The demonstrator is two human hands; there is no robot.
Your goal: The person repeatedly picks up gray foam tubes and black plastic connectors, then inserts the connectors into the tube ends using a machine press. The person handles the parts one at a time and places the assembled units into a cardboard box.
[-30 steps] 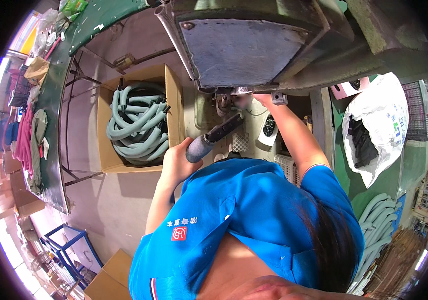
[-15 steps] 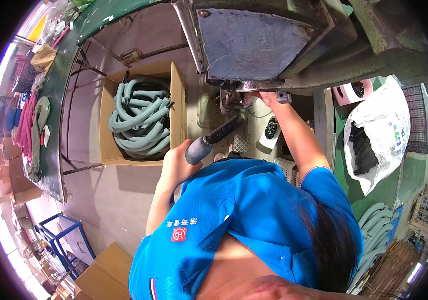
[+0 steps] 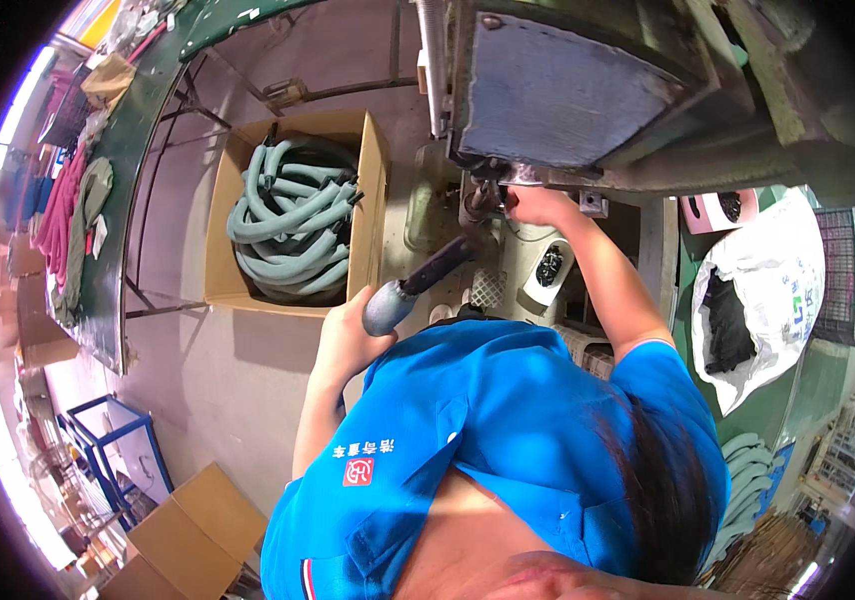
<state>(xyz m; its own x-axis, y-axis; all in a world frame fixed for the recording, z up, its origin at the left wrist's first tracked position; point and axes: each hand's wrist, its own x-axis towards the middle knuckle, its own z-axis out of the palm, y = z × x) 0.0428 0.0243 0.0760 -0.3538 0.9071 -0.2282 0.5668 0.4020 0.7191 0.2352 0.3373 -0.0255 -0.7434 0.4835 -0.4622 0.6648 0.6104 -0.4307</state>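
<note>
In my left hand [image 3: 343, 335] is a curved bar sleeved in grey foam [image 3: 388, 308]; the fingers are wrapped round it in front of my shirt. A long black piece [image 3: 438, 265] extends from the bar toward the lower part of the press-like machine [image 3: 558, 90]. My right hand [image 3: 540, 207] is just below the machine's head, beside a dark metal fitting [image 3: 480, 200]. Its fingers are closed near that fitting, and what they hold, if anything, is too small to make out.
Left of me stands a cardboard box [image 3: 376, 200] of grey foam-covered tubes [image 3: 293, 225]. A white container [image 3: 540, 290] with small black parts sits below my right forearm. At right, a green bench [image 3: 683, 290] carries a white sack [image 3: 783, 290] and a pink container [image 3: 698, 215].
My right hand has drawn back slightly from under the machine's head, showing more of its fingers. The left hand still holds the foam-covered bar. The whole view has shifted a little.
</note>
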